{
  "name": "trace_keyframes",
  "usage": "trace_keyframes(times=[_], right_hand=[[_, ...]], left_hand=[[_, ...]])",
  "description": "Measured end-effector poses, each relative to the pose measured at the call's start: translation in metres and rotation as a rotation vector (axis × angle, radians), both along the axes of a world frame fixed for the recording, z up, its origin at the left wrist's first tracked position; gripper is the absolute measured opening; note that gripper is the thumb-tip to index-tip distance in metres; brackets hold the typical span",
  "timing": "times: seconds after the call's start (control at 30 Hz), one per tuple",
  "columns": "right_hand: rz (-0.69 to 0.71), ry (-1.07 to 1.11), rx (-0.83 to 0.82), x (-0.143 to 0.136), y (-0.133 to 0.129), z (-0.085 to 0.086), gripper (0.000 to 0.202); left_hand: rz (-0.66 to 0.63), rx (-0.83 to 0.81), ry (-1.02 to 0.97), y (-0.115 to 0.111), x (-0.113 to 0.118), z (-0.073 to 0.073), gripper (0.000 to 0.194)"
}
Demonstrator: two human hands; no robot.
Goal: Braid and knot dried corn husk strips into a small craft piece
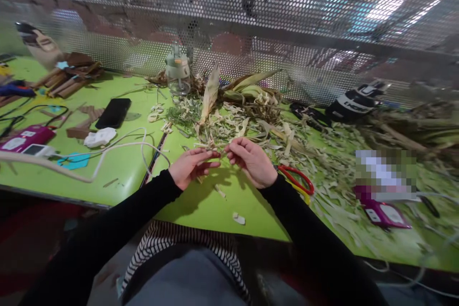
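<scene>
Over the green table, my left hand and my right hand nearly meet, with a small gap between the fingertips. My left thumb and fingers come together at a tiny brownish bit that is too small to make out. The right thumb and index finger are pinched, and what they hold, if anything, is too small to tell. Dried husk shreds lie heaped just beyond both hands, with a whole corn husk standing out of the heap. Scissors with red and yellow handles lie beside my right wrist.
A clear bottle and a black bottle stand near the perforated metal screen. On the left are a black phone, a white cable and a magenta power strip. Another magenta strip lies right.
</scene>
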State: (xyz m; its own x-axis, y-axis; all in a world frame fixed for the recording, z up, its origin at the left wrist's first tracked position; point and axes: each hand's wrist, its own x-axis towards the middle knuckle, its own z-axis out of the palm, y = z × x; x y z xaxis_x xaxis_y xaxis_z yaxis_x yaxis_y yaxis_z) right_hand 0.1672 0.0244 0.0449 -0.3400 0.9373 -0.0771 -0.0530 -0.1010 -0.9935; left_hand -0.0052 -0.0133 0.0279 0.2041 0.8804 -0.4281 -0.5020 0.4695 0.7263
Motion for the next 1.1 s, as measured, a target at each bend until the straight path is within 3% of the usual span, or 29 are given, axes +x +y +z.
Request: trace_keyframes(times=[0.1, 0.23, 0.53, 0.77, 1.03, 1.1], right_hand=[[-0.069, 0.164, -0.056, 0.001, -0.003, 0.006, 0.024], [-0.084, 0.220, -0.071, 0.007, -0.006, 0.008, 0.025], [-0.035, 0.234, 0.048, 0.018, -0.009, 0.004, 0.025], [-0.075, 0.314, -0.004, 0.013, -0.008, 0.010, 0.025], [-0.065, 0.345, -0.020, 0.015, -0.011, 0.009, 0.023], [-0.060, 0.351, -0.023, 0.013, -0.010, 0.009, 0.023]], left_hand=[[-0.044, -0.005, -0.062, 0.008, 0.015, 0.004, 0.006], [-0.074, 0.027, -0.094, 0.014, 0.027, 0.005, 0.008], [-0.004, 0.083, -0.047, 0.020, 0.021, 0.015, 0.008], [-0.184, 0.065, -0.120, 0.019, 0.026, 0.016, 0.010], [-0.089, 0.063, -0.148, 0.023, 0.022, 0.015, 0.006], [-0.119, 0.065, -0.176, 0.022, 0.025, 0.015, 0.005]])
